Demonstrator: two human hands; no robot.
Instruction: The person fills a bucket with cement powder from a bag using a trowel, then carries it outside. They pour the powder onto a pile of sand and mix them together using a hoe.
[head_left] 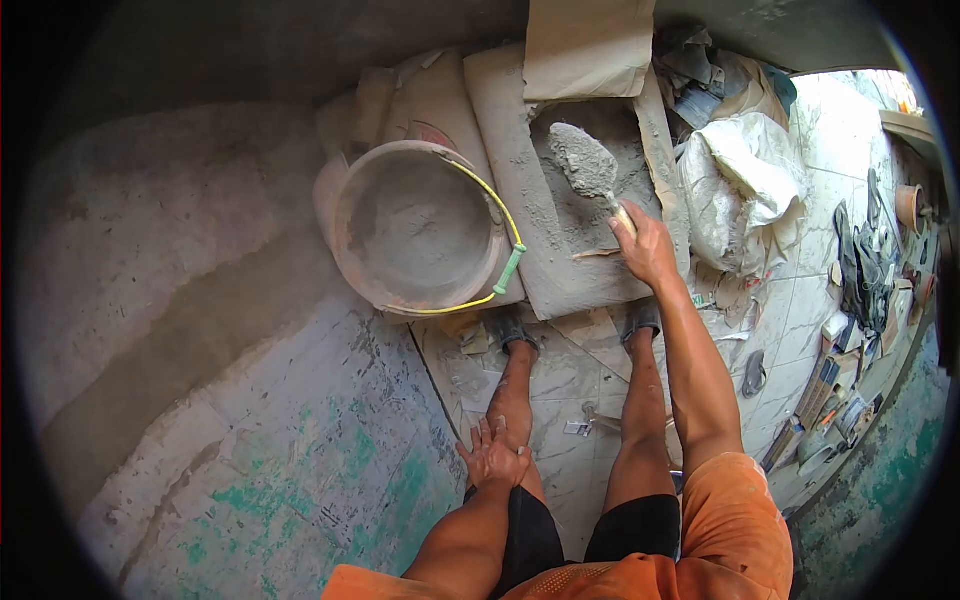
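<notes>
My right hand [648, 243] is closed round the wooden handle of a trowel [584, 162]. Grey cement powder is heaped on its blade, held over a cement bag [508, 180] whose top is torn open. More powder shows inside the bag. To the left of the bag is a round bucket [345, 240] with grey powder in it; its yellow wire handle [487, 187] with a green grip [510, 270] lies over to the right side. My left hand [495, 458] rests on my left knee, fingers spread, holding nothing.
A white sack [735, 190] and crumpled bags stand right of the cement bag. Various tools and scraps [835, 400] lie along the right, near a dark slipper [755, 373]. A wall [290, 430] with flaking green paint is on the left. Marble-patterned tiles [570, 460] lie underfoot.
</notes>
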